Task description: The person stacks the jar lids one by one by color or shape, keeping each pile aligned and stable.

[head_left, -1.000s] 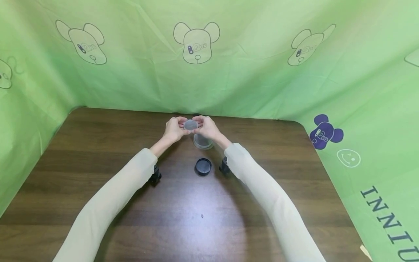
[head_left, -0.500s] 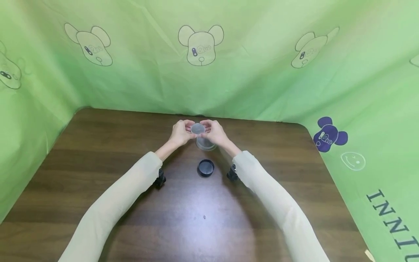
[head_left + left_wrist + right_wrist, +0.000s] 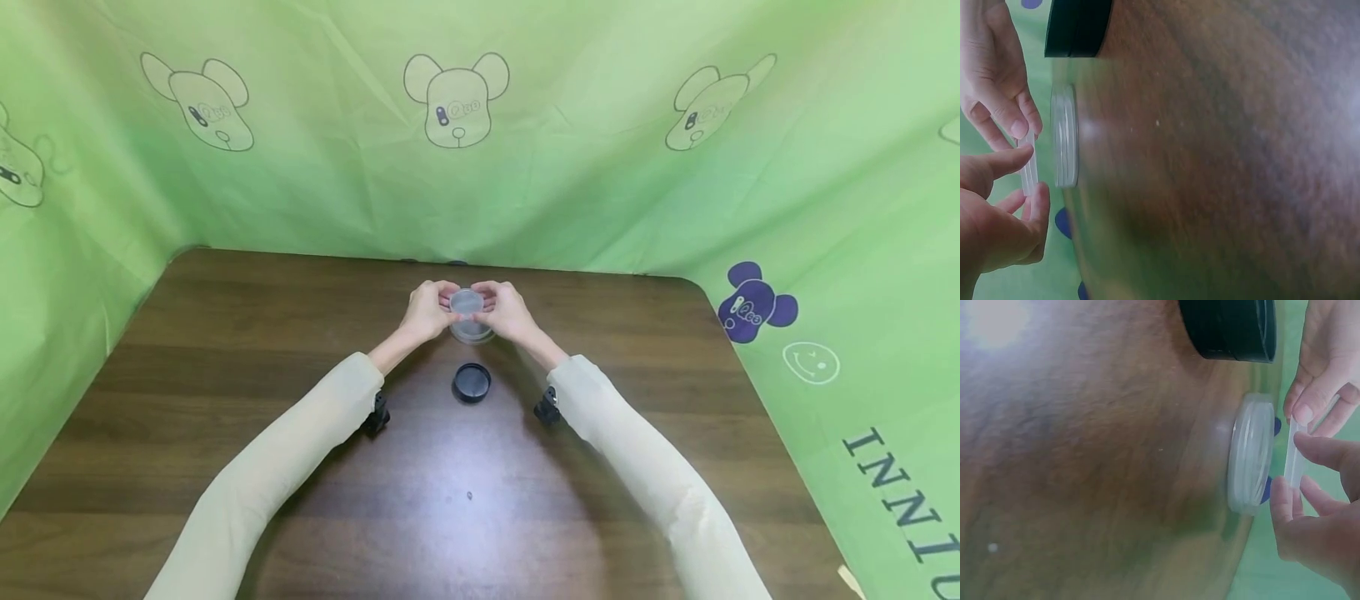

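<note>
Both hands hold a small clear round plastic dish (image 3: 467, 302), raised above the table. My left hand (image 3: 430, 312) pinches its left edge between thumb and fingers, and my right hand (image 3: 507, 312) does the same on the right. Seen edge-on in the left wrist view, the small dish (image 3: 1030, 169) lies between the thumbs and fingers of the two hands. Below it, a larger clear round dish (image 3: 1252, 456) rests on the table, apart from the held one and partly covered by it in the head view. Closer to me sits a black round shallow container (image 3: 472, 382).
A brown wood-grain table (image 3: 262, 350) carries these things, with a bright light reflection near its front middle. A green printed curtain (image 3: 315, 167) hangs around the back and sides. One tiny speck (image 3: 470, 496) lies on the tabletop.
Both hands have shifted right and slightly towards me with the small dish, which now overlaps the larger dish in the head view. The grip looks the same, and the black container stays put.
</note>
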Demonstrator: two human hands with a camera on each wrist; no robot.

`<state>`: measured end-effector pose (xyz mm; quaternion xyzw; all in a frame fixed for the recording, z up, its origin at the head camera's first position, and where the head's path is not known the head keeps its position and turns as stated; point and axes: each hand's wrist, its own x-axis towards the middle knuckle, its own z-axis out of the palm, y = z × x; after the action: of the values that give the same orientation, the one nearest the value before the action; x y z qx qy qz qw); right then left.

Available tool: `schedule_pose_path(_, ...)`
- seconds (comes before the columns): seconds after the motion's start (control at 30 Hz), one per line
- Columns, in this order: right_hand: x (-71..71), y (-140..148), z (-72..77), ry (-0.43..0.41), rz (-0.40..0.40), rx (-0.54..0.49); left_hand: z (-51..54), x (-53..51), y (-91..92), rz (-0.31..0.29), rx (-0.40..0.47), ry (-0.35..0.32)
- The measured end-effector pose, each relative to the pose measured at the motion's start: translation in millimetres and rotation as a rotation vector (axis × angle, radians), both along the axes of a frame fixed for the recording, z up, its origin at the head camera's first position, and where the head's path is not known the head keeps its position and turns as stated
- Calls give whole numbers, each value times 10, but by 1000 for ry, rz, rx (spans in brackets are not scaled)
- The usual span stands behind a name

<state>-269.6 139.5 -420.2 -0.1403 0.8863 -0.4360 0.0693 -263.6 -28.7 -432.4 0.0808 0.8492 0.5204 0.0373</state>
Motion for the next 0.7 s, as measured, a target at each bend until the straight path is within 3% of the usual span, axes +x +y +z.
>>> schedule_pose_path(0.7, 117, 69, -67, 7, -52, 7, -35, 22, 90, -41, -50, 13)
